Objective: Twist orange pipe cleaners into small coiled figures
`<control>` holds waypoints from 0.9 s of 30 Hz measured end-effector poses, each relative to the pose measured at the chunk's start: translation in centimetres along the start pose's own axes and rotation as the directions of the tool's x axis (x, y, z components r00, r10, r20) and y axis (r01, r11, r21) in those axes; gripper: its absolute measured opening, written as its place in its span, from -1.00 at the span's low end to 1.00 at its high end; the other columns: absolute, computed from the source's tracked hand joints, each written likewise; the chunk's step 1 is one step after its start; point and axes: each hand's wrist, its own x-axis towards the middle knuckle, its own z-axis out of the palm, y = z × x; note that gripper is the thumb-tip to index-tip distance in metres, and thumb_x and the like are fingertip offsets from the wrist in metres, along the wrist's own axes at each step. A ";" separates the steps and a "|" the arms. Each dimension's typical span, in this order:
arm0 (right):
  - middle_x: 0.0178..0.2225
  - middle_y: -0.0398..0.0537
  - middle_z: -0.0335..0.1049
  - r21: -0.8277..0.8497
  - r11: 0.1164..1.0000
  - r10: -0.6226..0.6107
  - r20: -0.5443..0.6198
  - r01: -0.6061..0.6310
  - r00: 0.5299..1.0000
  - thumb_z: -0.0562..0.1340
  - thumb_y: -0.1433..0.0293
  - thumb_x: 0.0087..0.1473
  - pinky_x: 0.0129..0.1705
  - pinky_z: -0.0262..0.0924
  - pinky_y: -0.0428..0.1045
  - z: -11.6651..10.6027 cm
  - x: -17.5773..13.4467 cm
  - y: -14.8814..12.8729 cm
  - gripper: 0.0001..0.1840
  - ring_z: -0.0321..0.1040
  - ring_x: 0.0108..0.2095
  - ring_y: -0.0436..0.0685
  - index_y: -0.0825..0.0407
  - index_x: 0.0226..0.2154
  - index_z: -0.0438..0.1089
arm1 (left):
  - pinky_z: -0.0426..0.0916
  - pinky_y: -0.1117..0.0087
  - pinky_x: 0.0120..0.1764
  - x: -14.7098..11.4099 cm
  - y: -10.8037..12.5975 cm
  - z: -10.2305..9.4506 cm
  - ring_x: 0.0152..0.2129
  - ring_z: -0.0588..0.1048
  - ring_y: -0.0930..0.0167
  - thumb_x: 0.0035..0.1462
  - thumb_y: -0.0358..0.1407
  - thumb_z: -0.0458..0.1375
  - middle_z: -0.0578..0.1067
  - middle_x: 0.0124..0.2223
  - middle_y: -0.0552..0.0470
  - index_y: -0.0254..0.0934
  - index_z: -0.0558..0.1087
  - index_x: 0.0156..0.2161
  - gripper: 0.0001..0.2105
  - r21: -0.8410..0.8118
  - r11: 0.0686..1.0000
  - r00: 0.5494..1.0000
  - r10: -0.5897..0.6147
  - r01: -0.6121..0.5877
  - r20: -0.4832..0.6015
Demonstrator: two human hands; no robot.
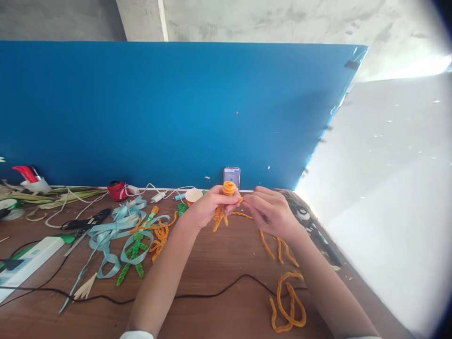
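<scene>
My left hand is closed around an orange fuzzy pipe-cleaner coil, its rolled spiral top standing above the thumb. Bent orange ends of it hang below my fingers. Just to the right, my right hand pinches a short orange pipe-cleaner end sticking out by my left fingertips. Under and beside the right hand, loose orange pipe cleaners lie on the brown table. A longer looped orange pipe cleaner rests nearer the front right.
At left are a tangle of light blue ribbon, a green twisted pipe-cleaner piece, a glue gun and a white power strip. A phone leans on the blue partition. A black cable crosses the table.
</scene>
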 end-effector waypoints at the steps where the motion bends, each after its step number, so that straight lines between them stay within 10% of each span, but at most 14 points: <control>1: -0.54 -0.12 0.30 -0.026 1.000 0.014 0.009 -0.013 1.000 0.14 0.56 0.22 -0.42 -0.07 -0.03 -0.1 0.0 0.0 -0.83 0.06 -0.47 0.03 0.06 -0.32 0.41 | 0.16 0.46 -0.40 0.1 0.0 0.0 -0.57 0.22 0.54 0.15 -0.22 0.20 0.24 -0.58 0.16 -0.31 0.31 -0.42 -0.77 0.034 0.999 1.000 0.021 -0.021 0.004; 6: -0.57 -0.15 0.27 0.202 0.908 0.371 0.016 -0.366 0.929 0.15 0.33 0.29 -0.45 -0.06 -0.03 0.3 0.3 0.0 -0.76 0.09 -0.54 0.00 0.03 -0.37 0.46 | 0.32 0.45 -0.29 0.0 -0.2 0.2 -0.38 0.41 0.46 0.22 -0.14 0.19 0.43 -0.30 0.07 -0.24 0.37 -0.13 -0.76 0.441 0.879 0.950 0.272 -0.181 -0.152; 12: -0.70 -0.26 0.07 0.668 0.392 0.752 0.164 -0.633 0.638 0.25 0.11 0.20 -0.56 -0.23 -0.06 0.0 1.1 -0.3 -0.65 -0.10 -0.65 -0.07 0.04 -0.42 0.44 | 0.41 0.27 0.00 -0.6 0.0 -0.4 0.01 0.47 0.30 0.26 -0.16 0.18 0.42 0.17 -0.11 -0.09 0.23 0.23 -0.53 0.683 0.643 0.822 0.559 -0.346 -0.109; 18: -0.76 -0.33 -0.04 0.789 -0.066 0.621 0.511 -0.611 0.594 0.30 0.19 0.15 -0.60 -0.30 -0.10 -1.3 1.2 0.1 -0.70 -0.22 -0.68 -0.12 0.08 -0.46 0.43 | 0.51 0.34 -0.18 -0.9 0.5 -1.9 -0.23 0.59 0.36 0.37 -0.20 0.01 0.55 0.00 -0.11 -0.21 0.48 0.03 -0.72 0.413 0.814 0.906 0.416 -0.409 0.078; 23: -0.78 -0.38 -0.12 0.726 -0.248 0.483 0.667 -0.642 0.568 0.29 0.25 0.16 -0.64 -0.29 -0.13 -1.0 1.0 0.2 -0.73 -0.28 -0.69 -0.14 0.09 -0.46 0.42 | 0.46 0.35 -0.10 -0.5 0.3 -1.8 -0.08 0.49 0.39 0.32 -0.38 0.09 0.41 0.14 -0.09 -0.08 0.45 0.10 -0.70 0.741 0.410 0.707 0.696 -0.531 0.122; 27: -0.77 -0.37 -0.15 0.711 -0.285 0.448 0.692 -0.643 0.566 0.28 0.28 0.17 -0.63 -0.26 -0.12 -0.8 0.8 0.5 -0.75 -0.28 -0.69 -0.13 0.09 -0.46 0.42 | 0.45 0.30 -0.08 -0.5 0.3 -1.3 -0.03 0.46 0.38 0.36 -0.46 -0.04 0.35 0.22 -0.10 -0.03 0.40 0.15 -0.62 0.846 0.178 0.696 0.664 -0.502 0.274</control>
